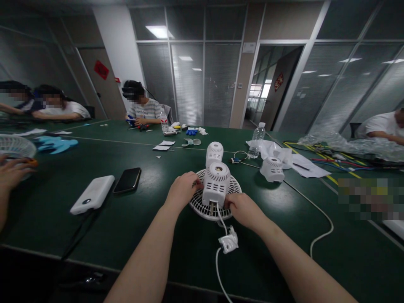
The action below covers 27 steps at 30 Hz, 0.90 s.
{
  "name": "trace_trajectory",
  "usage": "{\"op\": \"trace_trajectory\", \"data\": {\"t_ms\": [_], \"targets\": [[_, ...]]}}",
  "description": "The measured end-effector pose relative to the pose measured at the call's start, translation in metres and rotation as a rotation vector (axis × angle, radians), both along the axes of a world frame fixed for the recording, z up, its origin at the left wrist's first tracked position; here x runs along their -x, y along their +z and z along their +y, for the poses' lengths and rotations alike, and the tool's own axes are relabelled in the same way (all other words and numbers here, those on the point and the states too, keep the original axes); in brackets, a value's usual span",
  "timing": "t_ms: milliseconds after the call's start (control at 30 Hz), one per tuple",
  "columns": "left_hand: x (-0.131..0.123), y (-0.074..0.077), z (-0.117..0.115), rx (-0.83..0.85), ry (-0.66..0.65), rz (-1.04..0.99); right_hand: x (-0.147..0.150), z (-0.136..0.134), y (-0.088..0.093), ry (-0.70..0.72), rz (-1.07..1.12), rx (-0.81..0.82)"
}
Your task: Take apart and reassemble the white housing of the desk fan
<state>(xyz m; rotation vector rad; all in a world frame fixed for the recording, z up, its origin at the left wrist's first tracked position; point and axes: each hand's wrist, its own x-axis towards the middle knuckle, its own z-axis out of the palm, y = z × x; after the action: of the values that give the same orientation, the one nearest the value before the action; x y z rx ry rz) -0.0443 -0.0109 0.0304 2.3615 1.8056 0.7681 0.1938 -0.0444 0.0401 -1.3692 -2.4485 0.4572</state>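
White motor housing [217, 182] stands on a round grille [198, 207] between the right hand [245, 207], nearer the wearer, and left hand [183, 189], long axis seemingly upright. Both curl in beside it, their grip impossible to tell. Just beyond stands a second housing [214, 152]

On a dark green tabletop [284, 261], the person's left hand [183, 190] and right hand [244, 208] flank a white plastic vented housing [216, 185] over a round white slatted grille [196, 207] (their grip is partly hidden). Leftward, a glossy black rectangular phone [127, 180] lies just beside a white rounded-corner power bank [94, 193].
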Motion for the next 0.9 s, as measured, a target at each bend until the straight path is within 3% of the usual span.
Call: {"op": "trace_trajectory", "data": {"t_ms": [433, 600, 733, 900], "targets": [[-0.001, -0.002, -0.001, 0.047, 0.033, -0.060, 0.001, -0.004, 0.001, 0.059, 0.005, -0.002], [-0.004, 0.005, -0.005, 0.133, 0.041, -0.084, -0.007, 0.004, -0.001, -0.148, 0.016, -0.056], [-0.008, 0.012, -0.012, 0.190, -0.004, -0.106, -0.015, 0.006, 0.002, -0.349, 0.210, -0.203], [-0.007, 0.009, -0.012, 0.206, -0.066, -0.202, -0.005, -0.004, -0.001, -0.343, 0.480, -0.246]]}}
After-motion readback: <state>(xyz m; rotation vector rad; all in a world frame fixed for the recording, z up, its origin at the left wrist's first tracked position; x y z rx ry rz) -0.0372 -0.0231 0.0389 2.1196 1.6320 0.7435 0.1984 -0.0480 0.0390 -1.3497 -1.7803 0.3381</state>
